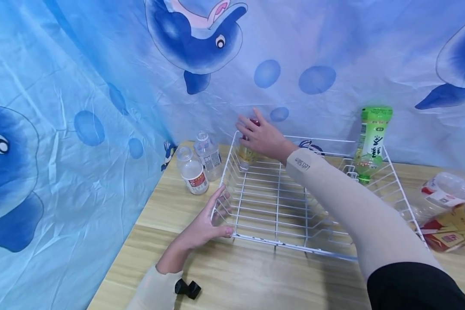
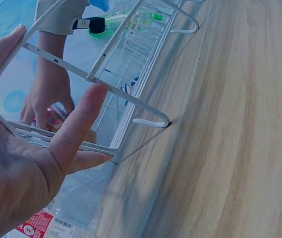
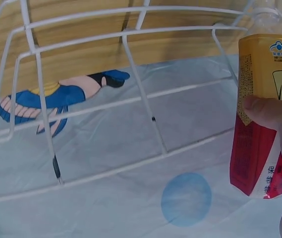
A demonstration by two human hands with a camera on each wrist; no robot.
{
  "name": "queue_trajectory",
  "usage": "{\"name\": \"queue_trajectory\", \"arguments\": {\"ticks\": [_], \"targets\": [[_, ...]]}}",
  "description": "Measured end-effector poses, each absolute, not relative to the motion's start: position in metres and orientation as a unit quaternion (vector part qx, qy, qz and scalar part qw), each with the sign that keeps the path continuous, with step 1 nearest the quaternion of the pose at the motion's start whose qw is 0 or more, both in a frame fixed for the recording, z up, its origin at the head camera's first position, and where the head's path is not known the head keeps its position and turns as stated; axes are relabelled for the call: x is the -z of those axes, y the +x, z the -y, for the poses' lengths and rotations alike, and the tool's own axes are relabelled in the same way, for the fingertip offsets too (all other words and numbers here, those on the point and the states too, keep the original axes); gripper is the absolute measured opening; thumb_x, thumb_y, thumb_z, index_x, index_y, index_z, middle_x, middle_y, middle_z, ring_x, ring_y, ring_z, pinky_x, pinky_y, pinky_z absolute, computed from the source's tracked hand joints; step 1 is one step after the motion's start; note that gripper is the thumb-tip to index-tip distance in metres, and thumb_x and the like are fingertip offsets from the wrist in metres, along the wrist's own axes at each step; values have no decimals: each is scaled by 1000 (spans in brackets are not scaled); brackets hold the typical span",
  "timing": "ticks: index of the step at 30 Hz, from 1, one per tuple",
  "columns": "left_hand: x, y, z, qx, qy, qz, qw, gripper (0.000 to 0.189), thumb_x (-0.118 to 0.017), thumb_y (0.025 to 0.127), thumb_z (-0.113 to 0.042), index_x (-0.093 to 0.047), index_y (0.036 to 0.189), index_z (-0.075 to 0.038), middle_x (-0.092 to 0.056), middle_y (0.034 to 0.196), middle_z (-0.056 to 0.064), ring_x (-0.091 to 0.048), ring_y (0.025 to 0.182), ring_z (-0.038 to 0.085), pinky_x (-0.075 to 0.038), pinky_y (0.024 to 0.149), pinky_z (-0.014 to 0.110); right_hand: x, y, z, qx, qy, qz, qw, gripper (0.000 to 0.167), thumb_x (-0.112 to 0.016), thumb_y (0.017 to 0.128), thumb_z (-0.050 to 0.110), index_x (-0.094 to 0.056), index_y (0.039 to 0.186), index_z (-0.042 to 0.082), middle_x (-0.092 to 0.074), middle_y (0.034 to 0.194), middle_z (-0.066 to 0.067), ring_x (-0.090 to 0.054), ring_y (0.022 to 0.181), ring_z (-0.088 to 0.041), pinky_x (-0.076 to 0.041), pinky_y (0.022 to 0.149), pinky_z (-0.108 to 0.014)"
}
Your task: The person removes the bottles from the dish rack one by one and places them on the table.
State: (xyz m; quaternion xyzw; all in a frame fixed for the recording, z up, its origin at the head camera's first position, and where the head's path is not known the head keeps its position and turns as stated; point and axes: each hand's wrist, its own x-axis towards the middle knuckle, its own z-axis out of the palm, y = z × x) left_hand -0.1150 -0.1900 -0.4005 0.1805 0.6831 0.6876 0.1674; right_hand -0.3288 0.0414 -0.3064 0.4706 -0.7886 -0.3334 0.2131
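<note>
My left hand (image 1: 203,226) grips the front left corner of a white wire dish rack (image 1: 277,202), thumb on the front rail and fingers along the left side. At the back left corner, my right hand (image 1: 264,138) holds a plastic bottle (image 1: 246,156) upside down inside the rack, its neck toward the wires. That bottle's red and gold label (image 3: 262,148) shows in the right wrist view, with my thumb (image 3: 269,110) against it. Also neck down, a green-labelled bottle (image 1: 372,144) stands at the rack's back right.
Two clear bottles, one with a red label (image 1: 196,180) and one with a white label (image 1: 212,161), stand left of the rack. To its right lie a clear bottle (image 1: 449,189) and a red-and-yellow-labelled bottle (image 1: 451,230). A blue dolphin-print sheet (image 1: 345,38) hangs behind the wooden table (image 1: 248,275).
</note>
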Motion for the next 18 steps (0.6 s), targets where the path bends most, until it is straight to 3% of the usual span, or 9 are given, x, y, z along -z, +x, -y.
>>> {"name": "queue_trajectory", "arguments": {"ticks": [11, 18], "targets": [[402, -119, 185, -696, 177, -674, 173, 112, -79, 85, -5, -1, 163, -26, -6, 164, 25, -24, 141, 57, -59, 78, 52, 284, -320, -61, 353, 471, 783, 200, 67, -83, 82, 19, -54, 143, 21, -33, 157, -18, -13, 151, -41, -4, 115, -72], [402, -114, 188, -695, 165, -678, 171, 111, -77, 85, -2, -4, 163, -29, -8, 163, 27, -25, 140, 59, -60, 77, 51, 282, -311, -68, 338, 490, 771, 224, 54, -77, 86, 12, -59, 137, 15, -46, 145, -16, -23, 147, -40, -12, 115, -71]]}}
